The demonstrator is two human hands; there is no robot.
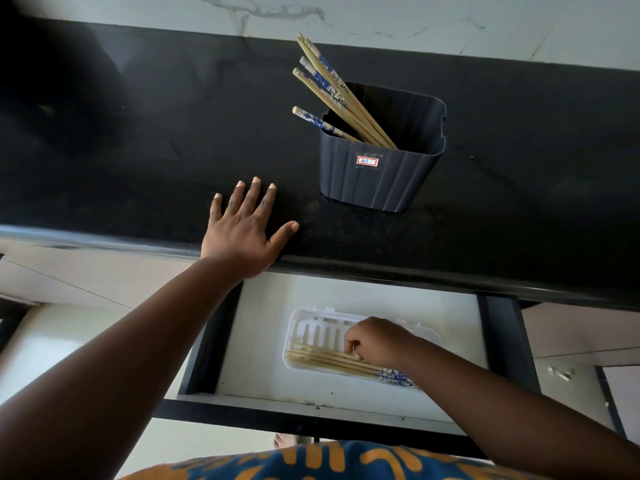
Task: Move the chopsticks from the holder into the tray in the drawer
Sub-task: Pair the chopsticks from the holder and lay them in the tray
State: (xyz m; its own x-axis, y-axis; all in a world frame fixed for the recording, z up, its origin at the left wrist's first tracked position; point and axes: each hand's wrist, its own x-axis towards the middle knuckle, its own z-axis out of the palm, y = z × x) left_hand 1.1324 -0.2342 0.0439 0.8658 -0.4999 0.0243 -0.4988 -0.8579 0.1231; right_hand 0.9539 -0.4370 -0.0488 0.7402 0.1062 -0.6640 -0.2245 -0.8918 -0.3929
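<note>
Chopsticks of pale wood with blue-and-white patterned ends [332, 362], several together, lying flat along the near edge of a white slotted plastic tray [313, 332], tips pointing away to the left of the right hand [375, 341]. Right hand curled knuckles-up over the tray, fingertips pinched down onto the bundle near its middle; patterned ends showing just under the wrist. Whether actually gripping or only touching the sticks, cannot tell. Tray resting on the floor of an open white drawer with black sides [263, 341], below the bench edge.

Left hand [246, 233] spread flat, palm down, fingers fanned wide, pressed on the black speckled stone bench [138, 150] at its front edge, holding nothing. Up and to the right of that hand, apart from it, a dark blue ribbed plastic holder with a small red-bordered label [377, 174], standing upright on the bench. More wooden chopsticks with blue-patterned tops [332, 88] leaning in the holder, slanting up toward the left, one lying lower across the rim corner. White marbled wall [415, 19] beyond the bench. Blue and orange patterned garment [346, 462] at the bottom edge.
</note>
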